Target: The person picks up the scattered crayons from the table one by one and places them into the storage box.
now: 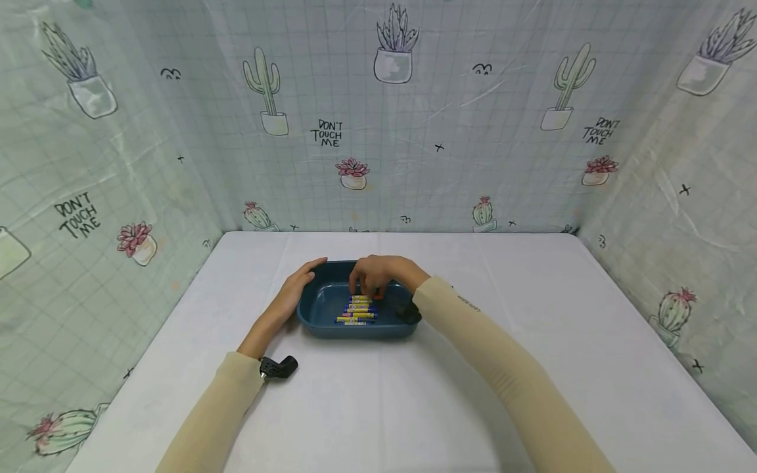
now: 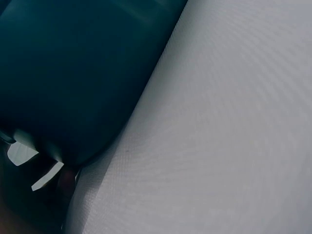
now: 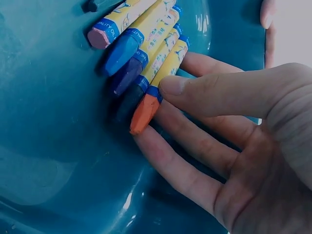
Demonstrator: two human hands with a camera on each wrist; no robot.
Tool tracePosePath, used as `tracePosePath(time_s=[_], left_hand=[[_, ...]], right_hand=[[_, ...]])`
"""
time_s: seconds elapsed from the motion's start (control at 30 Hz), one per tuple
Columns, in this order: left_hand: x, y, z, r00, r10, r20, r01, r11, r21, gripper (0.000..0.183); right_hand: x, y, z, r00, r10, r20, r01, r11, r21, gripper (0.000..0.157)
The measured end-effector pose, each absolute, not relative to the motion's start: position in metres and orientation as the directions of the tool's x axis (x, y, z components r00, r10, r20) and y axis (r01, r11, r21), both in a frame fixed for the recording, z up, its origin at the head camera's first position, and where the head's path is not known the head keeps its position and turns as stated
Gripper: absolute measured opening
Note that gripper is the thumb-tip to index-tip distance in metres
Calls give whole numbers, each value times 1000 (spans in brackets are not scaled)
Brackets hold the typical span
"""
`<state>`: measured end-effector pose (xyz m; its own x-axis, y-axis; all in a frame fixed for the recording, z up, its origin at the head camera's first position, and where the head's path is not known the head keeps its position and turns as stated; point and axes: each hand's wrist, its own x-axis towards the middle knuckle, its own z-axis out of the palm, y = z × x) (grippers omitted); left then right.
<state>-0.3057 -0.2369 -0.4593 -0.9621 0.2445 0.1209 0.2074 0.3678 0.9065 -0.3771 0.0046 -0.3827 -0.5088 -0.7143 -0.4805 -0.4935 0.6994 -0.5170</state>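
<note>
A blue rectangular tray (image 1: 355,332) stands on the white table, with several oil pastels (image 1: 359,315) in yellow wrappers laid side by side inside it. My right hand (image 1: 378,270) reaches into the tray and pinches an orange oil pastel (image 3: 146,111) between thumb and fingers, at the end of the row. Beside it in the right wrist view lie a dark blue pastel (image 3: 127,77), a lighter blue pastel (image 3: 122,51) and a pink pastel (image 3: 100,37). At the tray's left end, my left hand (image 1: 291,290) holds the rim, thumb on top and fingers outside.
White cloth covers the table (image 1: 378,401). A grey-green curtain (image 1: 437,190) printed with potted cacti hangs behind and along both sides. A black wrist device (image 1: 279,367) sits on the left wrist, another dark one (image 1: 408,311) below the right wrist.
</note>
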Motion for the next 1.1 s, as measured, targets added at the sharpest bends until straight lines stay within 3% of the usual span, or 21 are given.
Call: tracePosePath(time_s=[0.6,1.1], left_hand=[[-308,-237,-461,-960,253,121,201,319,926,49],[-286,-228,-426,-958,269,100,186,315,931,48]], right_hand=[[-373,5,-381,-513,-693,-507,-441,719,-537,38],[-368,19,-358,-478,-771,-422,-475,631,-613,42]])
